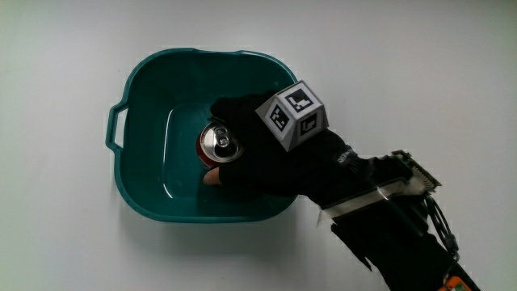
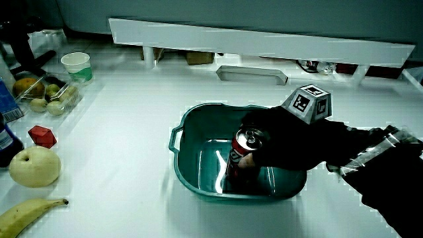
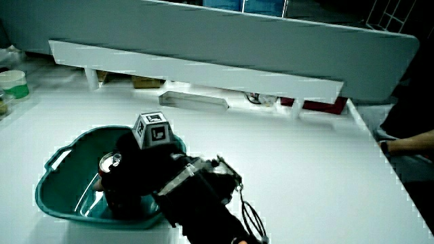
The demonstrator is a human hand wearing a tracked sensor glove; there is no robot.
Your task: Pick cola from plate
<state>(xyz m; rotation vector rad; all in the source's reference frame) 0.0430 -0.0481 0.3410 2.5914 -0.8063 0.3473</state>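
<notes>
A red cola can (image 1: 220,144) stands upright inside a teal basin (image 1: 153,89) on the white table. The gloved hand (image 1: 262,153) reaches into the basin with its fingers wrapped around the can's side. The patterned cube (image 1: 293,115) sits on the back of the hand. In both side views the can (image 2: 243,153) (image 3: 110,177) still stands low in the basin (image 2: 192,175) (image 3: 61,200), with the hand (image 2: 291,142) (image 3: 139,169) closed on it. The forearm (image 1: 396,218) stretches from the basin toward the person.
In a side view, a pear (image 2: 34,165), a banana (image 2: 30,215), a small red block (image 2: 41,135), a clear box of fruit (image 2: 49,92) and a paper cup (image 2: 76,66) lie beside the basin. A low white partition (image 2: 264,43) runs along the table's edge.
</notes>
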